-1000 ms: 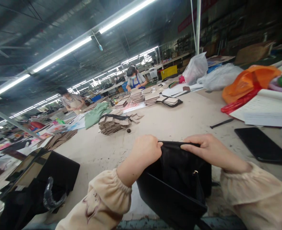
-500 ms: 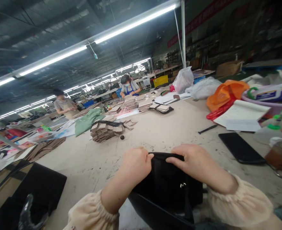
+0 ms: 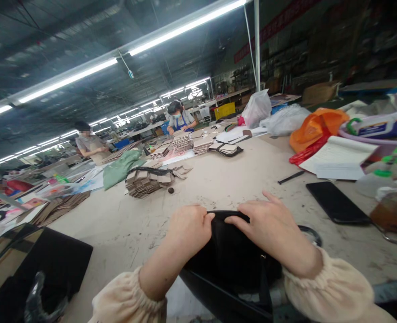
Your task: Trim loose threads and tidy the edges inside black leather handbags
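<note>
A black bag point(image 3: 232, 269) stands at the near edge of the table, its mouth facing me and its dark inside showing. My left hand point(image 3: 191, 229) is closed on the far rim, thumb on the inner side and fingers folded over the outside. Close beside it, my right hand point(image 3: 266, 224) pinches the same rim, its thumb inside and its index finger lifted off a little. A small shiny metal piece and a narrow strap hang within the bag. Part of a dark curved handle point(image 3: 311, 233) shows behind my right wrist.
Right of the bag lie a black phone point(image 3: 336, 202), an open notebook point(image 3: 340, 157) and a bottle with a green top point(image 3: 383, 175). Stacked brown pieces point(image 3: 146, 181) sit farther off. Black box-like pieces point(image 3: 57, 255) stand at left. Two people point(image 3: 181, 119) work beyond.
My right hand has slid slightly left along the rim toward my left hand, and its index finger has lifted. The curved handle has come into sight behind the right wrist.
</note>
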Available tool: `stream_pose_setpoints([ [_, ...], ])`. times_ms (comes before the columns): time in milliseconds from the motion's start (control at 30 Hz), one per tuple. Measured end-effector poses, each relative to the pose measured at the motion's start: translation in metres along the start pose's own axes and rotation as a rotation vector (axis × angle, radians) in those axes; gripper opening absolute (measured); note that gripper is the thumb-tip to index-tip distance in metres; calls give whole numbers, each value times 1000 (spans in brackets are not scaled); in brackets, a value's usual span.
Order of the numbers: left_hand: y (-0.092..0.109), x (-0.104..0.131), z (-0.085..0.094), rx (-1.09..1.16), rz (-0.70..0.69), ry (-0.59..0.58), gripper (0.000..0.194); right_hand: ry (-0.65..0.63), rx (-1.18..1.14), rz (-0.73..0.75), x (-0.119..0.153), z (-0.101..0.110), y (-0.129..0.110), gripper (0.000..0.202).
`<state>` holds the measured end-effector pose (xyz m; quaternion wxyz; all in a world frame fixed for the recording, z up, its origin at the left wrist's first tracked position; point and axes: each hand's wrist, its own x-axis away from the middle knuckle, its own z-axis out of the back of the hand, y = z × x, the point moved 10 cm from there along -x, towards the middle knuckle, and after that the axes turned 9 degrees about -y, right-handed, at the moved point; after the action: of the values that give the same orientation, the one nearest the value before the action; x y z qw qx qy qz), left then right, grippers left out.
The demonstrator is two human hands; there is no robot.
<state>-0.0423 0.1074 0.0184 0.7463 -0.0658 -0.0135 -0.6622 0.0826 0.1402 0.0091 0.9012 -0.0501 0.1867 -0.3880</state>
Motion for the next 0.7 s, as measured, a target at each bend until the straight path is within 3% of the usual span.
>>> stream_pose_setpoints([
  [367,-2,0,-1,32,-25,30,38,-104,-225,72,-12,-14,13,26],
  [700,0,-1,1,27,-24,38,38,-116,-131,80,-10,-13,10,26],
])
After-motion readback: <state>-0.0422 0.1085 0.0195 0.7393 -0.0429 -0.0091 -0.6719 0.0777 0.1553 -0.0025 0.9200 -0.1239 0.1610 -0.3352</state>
